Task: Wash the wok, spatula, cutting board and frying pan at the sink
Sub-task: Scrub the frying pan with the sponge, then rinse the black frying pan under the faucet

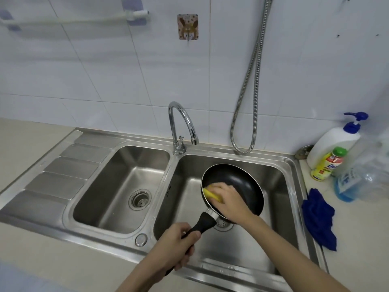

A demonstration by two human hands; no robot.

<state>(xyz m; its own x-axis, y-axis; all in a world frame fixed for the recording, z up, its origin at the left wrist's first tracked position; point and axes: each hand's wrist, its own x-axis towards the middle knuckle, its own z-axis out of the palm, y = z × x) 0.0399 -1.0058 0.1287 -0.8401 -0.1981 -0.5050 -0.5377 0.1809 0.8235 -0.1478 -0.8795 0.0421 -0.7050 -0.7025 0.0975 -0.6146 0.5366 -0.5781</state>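
A black frying pan point(237, 180) is held tilted over the right basin of the steel double sink point(288, 165). My left hand point(174, 247) grips its black handle near the sink's front edge. My right hand point(229, 200) presses a yellow sponge point(211, 194) against the inside of the pan at its near left side. No wok, spatula or cutting board is in view.
A chrome tap point(182, 123) stands behind the divider, spout over the right basin. The left basin point(124, 186) holds only its drain strainer. On the right counter stand a white pump bottle point(332, 144), a yellow bottle point(328, 165), a clear bottle point(362, 178) and a blue cloth point(319, 218). A metal hose point(250, 85) hangs on the wall.
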